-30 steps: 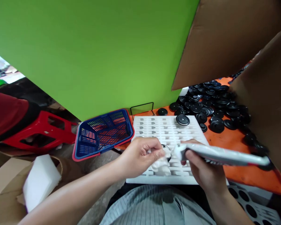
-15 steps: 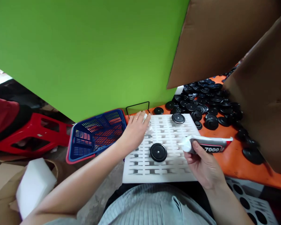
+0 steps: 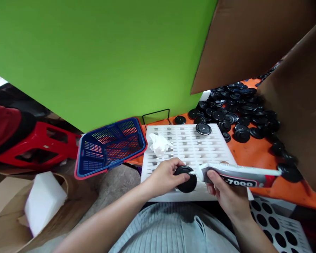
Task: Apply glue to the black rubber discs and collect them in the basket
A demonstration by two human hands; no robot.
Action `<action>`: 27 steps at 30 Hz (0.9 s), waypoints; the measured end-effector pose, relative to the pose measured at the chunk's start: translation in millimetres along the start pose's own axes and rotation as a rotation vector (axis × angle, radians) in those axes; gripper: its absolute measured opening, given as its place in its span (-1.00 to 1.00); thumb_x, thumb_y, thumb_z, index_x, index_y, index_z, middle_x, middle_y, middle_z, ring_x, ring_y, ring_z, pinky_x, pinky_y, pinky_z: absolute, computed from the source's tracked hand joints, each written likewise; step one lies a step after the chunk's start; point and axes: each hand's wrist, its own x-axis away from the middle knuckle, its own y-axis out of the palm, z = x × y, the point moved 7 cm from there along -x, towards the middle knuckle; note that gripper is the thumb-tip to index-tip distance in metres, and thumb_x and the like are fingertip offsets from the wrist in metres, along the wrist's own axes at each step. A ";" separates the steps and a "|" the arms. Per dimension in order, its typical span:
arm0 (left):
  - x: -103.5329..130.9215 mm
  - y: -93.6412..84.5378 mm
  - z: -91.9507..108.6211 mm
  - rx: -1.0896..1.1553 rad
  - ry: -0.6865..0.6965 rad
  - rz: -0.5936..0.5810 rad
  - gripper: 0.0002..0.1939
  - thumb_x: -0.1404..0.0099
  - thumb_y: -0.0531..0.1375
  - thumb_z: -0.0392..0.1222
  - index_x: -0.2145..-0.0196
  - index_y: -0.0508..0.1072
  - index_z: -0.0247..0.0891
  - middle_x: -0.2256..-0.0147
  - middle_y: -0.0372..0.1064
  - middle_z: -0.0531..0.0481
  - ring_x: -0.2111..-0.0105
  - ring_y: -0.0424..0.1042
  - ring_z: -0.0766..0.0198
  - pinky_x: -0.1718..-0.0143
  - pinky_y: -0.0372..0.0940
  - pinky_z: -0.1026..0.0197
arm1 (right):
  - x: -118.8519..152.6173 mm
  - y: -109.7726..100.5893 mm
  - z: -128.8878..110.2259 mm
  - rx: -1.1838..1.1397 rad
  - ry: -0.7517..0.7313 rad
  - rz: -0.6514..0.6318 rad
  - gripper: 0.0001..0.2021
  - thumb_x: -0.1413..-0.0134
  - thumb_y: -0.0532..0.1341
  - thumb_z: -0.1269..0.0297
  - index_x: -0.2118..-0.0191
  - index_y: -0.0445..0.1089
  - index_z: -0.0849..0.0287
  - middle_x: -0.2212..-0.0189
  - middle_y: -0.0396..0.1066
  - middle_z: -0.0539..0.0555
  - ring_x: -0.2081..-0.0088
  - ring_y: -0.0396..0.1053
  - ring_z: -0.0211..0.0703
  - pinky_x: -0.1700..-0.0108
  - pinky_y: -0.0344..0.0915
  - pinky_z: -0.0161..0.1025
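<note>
My left hand (image 3: 166,176) pinches a round black disc (image 3: 187,182) by its left edge, over the front of a slotted white foam board (image 3: 213,144). In my right hand (image 3: 228,196) lies a glue tube (image 3: 239,175) marked 7000, its white nozzle pointing left. The nozzle tip is at the disc's face; whether it touches I cannot tell. A crumpled white tissue (image 3: 159,144) rests on the board's left part. Another black disc (image 3: 203,129) sits near the board's far edge. Small metal pieces show in some of the slots.
Many black discs (image 3: 237,112) are heaped on the orange table cover (image 3: 250,151) at right, beside cardboard (image 3: 295,116). A blue basket (image 3: 110,147) stands left of the board, with a red stool (image 3: 39,147) beyond. A green panel (image 3: 102,63) rises behind.
My left hand has left the tissue on the board, come nearer to me and taken hold of the front disc. My right hand has brought the tube's nozzle left and down to that disc.
</note>
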 end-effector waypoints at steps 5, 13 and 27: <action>13.2 12.1 7.7 0.415 -0.081 -0.103 -0.77 -0.17 0.23 -0.23 0.18 0.44 -0.31 0.52 0.25 0.17 0.60 0.12 0.48 0.60 0.02 0.39 | 14.8 10.4 -30.1 0.314 -0.239 -0.069 -0.72 -0.09 0.30 0.02 0.42 0.34 0.11 0.68 0.29 -0.14 0.61 0.25 -0.35 0.47 0.21 -0.33; 15.4 9.3 17.1 0.497 -0.040 -0.086 -0.76 -0.10 0.28 -0.28 0.21 0.51 -0.32 0.44 0.35 0.13 0.50 0.21 0.46 0.48 0.09 0.38 | 13.0 13.0 -38.9 0.458 -0.389 -0.163 -0.82 -0.15 0.27 0.10 0.35 0.41 0.09 0.61 0.36 -0.10 0.57 0.31 -0.31 0.47 0.25 -0.32; 8.1 -14.5 8.1 -0.292 0.299 0.290 -0.82 -0.25 0.25 -0.22 0.17 0.52 -0.24 0.27 0.50 -0.02 0.27 0.45 0.22 0.23 0.34 0.22 | -3.7 11.9 4.3 -0.276 0.225 0.078 -0.66 0.20 0.48 0.08 0.39 0.42 0.18 0.62 0.34 -0.07 0.68 0.23 -0.36 0.76 0.03 -0.45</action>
